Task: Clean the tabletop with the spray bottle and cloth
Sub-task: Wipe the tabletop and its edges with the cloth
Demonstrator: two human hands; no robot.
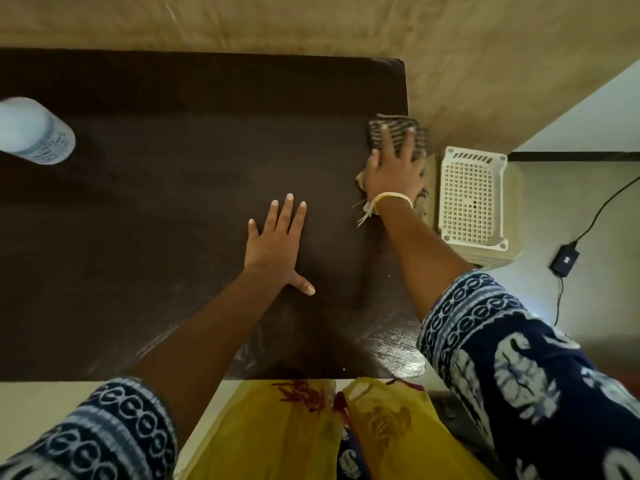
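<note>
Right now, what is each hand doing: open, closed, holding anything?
Left hand: open, flat on the tabletop, holding nothing.
Right hand: open, fingers spread, pressing the cloth at the table's right edge.

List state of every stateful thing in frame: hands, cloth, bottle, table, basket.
left hand: flat on tabletop, fingers straight, holds nothing.
right hand: fingers spread, pressing the cloth.
cloth: on the table's right edge, under the hand.
spray bottle: on the table at far left, untouched, blurred.
tabletop: wet sheen near the front edge.
basket: on a stool beside the table.
</note>
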